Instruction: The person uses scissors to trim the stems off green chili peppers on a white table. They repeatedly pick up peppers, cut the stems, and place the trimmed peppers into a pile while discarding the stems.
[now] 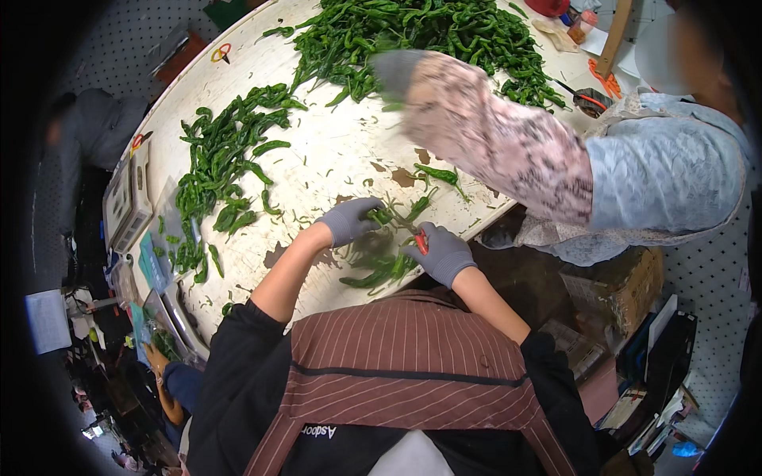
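Note:
My left hand, in a grey knit glove, pinches a green pepper by the near edge of the table. My right hand, gloved alike, grips red-handled scissors, whose blades point at the pepper in my left hand. How far the blades are apart is hard to tell. Below and between both hands lie several loose green peppers, some of them blurred. Just beyond my right hand is one pepper, and a stemmed one rests farther off.
A big pepper heap covers the table's far side; a smaller pile lies left. At right, a co-worker's blurred sleeved arm reaches across. Spare scissors and a scale sit along the left rim. A cardboard box stands below right.

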`<state>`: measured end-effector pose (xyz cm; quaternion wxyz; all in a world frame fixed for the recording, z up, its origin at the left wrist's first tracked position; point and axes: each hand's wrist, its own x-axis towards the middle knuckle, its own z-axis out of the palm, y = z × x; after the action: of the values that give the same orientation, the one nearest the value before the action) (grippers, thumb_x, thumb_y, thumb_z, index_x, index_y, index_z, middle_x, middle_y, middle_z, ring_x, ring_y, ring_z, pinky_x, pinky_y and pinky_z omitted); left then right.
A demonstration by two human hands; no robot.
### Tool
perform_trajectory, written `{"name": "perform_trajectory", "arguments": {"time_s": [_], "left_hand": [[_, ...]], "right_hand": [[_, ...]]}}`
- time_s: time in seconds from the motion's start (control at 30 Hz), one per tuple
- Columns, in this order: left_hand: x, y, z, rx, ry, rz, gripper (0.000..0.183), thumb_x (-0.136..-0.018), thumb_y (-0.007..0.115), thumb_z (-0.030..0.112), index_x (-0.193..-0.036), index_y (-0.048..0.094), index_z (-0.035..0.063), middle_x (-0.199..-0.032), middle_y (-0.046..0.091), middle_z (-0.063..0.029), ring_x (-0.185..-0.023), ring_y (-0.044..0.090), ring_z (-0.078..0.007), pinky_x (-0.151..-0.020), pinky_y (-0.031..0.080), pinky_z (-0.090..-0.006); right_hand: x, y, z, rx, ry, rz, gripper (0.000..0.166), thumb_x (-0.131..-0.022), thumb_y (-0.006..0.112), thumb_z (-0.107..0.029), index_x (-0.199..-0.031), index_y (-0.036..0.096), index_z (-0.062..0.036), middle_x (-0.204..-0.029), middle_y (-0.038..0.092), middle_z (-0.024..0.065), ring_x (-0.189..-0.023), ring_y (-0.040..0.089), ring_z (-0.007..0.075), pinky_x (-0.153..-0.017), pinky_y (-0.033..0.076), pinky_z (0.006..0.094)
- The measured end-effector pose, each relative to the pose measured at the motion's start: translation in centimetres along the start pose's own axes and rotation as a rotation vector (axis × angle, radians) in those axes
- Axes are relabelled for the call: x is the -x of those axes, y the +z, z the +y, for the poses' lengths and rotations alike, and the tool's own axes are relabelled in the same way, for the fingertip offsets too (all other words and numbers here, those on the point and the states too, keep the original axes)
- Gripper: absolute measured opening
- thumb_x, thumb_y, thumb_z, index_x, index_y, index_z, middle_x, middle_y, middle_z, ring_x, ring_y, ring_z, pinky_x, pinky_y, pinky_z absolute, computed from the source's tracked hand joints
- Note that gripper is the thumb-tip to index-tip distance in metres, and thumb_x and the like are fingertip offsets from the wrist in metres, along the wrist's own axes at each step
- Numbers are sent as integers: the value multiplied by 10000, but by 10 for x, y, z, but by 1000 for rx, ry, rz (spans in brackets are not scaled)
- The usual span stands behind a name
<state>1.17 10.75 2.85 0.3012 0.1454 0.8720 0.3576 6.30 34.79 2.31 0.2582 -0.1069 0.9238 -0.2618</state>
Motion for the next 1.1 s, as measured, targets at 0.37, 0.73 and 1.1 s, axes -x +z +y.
{"name": "perform_trajectory", "arguments": {"time_s": [0.37,0.73,1.1], "left_hand": [[7,-10,0,-39,-162,-51,404,-859,630,254,-1176,529,24,-1023,635,-154,-919,592,-205,-813,482,-318],[11,-5,7,314,-194,-95,373,-859,634,322,-1094,599,34,-868,626,-62,-745,540,-121,-661,463,-268],[64,-120,-50,-895,-998,498,613,-727,738,317,-1253,506,105,-1316,471,-139,-1221,433,-330,-933,441,-413]], "right_hand": [[-5,3,-4,-39,99,-137,525,-822,569,-555,-1048,522,-83,-928,625,154,-832,634,333,-756,497,429],[-1,5,-16,-36,-71,53,521,-839,557,-542,-1070,537,-75,-919,635,177,-852,626,350,-754,489,432],[4,3,16,-229,101,50,504,-858,530,-550,-1022,539,-74,-813,643,183,-795,630,372,-714,489,429]]}}
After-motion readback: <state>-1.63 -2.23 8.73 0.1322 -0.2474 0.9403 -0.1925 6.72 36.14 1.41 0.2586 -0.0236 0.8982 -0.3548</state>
